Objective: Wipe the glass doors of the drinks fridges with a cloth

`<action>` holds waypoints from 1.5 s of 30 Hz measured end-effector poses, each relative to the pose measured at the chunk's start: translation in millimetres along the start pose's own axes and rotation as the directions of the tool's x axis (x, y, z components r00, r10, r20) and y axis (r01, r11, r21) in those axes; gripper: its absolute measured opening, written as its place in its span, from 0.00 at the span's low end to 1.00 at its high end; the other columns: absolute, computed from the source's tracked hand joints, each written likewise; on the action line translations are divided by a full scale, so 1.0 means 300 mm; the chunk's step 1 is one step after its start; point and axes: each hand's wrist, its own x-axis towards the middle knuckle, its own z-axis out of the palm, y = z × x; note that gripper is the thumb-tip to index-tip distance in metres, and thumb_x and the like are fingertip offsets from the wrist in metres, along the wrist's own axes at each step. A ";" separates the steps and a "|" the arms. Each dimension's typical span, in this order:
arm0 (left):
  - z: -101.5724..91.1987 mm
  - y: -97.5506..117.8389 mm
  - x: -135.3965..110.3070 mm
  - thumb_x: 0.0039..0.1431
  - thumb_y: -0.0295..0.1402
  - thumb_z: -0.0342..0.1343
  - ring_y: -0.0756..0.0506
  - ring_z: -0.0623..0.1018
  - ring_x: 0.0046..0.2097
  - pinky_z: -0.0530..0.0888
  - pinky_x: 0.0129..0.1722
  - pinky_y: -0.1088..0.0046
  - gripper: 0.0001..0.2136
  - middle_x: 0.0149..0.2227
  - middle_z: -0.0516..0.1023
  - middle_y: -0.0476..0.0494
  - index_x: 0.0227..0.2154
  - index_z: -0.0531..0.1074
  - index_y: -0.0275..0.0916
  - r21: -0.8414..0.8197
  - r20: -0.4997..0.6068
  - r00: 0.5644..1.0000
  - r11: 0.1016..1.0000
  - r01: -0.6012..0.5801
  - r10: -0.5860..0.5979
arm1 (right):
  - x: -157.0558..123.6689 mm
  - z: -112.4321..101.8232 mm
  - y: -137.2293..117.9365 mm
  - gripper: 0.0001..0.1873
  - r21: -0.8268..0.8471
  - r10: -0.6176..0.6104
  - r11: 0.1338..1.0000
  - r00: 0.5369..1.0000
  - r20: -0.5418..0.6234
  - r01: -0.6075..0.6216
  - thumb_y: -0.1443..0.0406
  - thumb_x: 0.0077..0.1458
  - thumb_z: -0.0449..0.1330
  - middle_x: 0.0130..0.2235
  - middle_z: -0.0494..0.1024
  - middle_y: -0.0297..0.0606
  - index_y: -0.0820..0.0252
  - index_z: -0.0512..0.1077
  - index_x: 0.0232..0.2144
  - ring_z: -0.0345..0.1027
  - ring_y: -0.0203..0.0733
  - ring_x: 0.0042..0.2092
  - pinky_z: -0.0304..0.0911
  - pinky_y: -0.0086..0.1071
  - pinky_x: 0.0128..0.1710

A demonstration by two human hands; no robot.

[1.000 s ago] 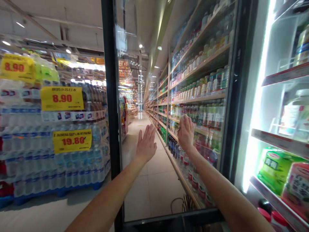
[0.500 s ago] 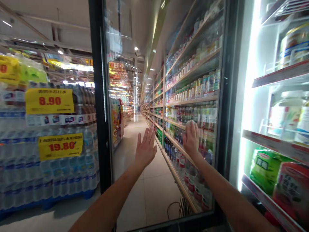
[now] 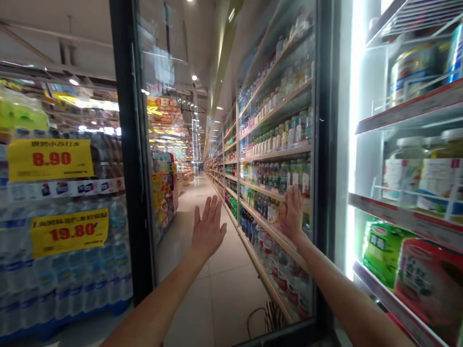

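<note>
Glass door (image 3: 224, 159) in a black frame stands straight ahead of both hands, its long axis upright and its pane across the reach, between the left upright (image 3: 132, 144) and the right upright (image 3: 325, 144). Depth is the relation that seems to count most: the pane lies forward of the fingers, and whether either palm meets it cannot be told from this view. The left hand (image 3: 208, 226) is raised toward the middle of the pane with its fingers extended and thumb out; the right hand (image 3: 292, 214), also fingers up and a little bent, is the nearer of the two to its side of the frame. The hands are well apart from each other, and neither is seen gripping anything. Rows of bottles (image 3: 275, 173) on shelves show in or through the pane. Right of the frame, lit shelves carry white-capped bottles (image 3: 405, 164), a green package (image 3: 383, 250) and a red package (image 3: 428, 284). Farther left rises a stack of bottled water (image 3: 72, 284) bearing two yellow price signs (image 3: 50, 159).
</note>
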 end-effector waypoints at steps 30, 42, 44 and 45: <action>-0.080 -0.113 0.050 0.57 0.35 0.46 0.38 0.49 0.65 0.49 0.61 0.52 0.27 0.63 0.51 0.36 0.59 0.55 0.31 0.110 -0.053 0.996 0.991 0.077 -0.071 | 0.152 0.075 -0.207 0.27 0.024 -0.188 0.982 0.982 -0.002 0.188 0.69 0.57 0.45 0.60 0.59 0.46 0.60 0.57 0.59 0.41 0.48 0.65 0.50 0.50 0.59; -0.104 -0.108 0.048 0.57 0.35 0.46 0.40 0.52 0.65 0.48 0.62 0.52 0.26 0.64 0.51 0.38 0.59 0.56 0.32 0.082 -0.013 0.998 0.994 0.066 -0.065 | 0.204 0.091 -0.287 0.28 0.080 0.005 0.997 0.998 -0.070 0.000 0.68 0.58 0.43 0.62 0.55 0.47 0.60 0.54 0.61 0.40 0.50 0.65 0.46 0.54 0.60; -0.109 -0.109 0.047 0.57 0.34 0.46 0.40 0.52 0.64 0.46 0.62 0.52 0.26 0.63 0.52 0.38 0.59 0.56 0.32 0.079 -0.010 0.998 0.995 0.055 -0.054 | 0.173 0.103 -0.369 0.27 0.110 -0.236 0.967 0.970 0.051 0.229 0.69 0.57 0.45 0.61 0.59 0.44 0.58 0.56 0.60 0.39 0.46 0.65 0.46 0.49 0.61; -0.111 -0.114 0.045 0.56 0.34 0.46 0.40 0.52 0.65 0.46 0.62 0.52 0.26 0.63 0.52 0.37 0.59 0.56 0.33 0.079 -0.009 0.999 0.996 0.049 -0.049 | 0.159 0.107 -0.402 0.27 0.131 -0.344 0.935 0.933 0.102 0.331 0.70 0.57 0.45 0.60 0.61 0.43 0.57 0.57 0.59 0.39 0.44 0.65 0.45 0.47 0.61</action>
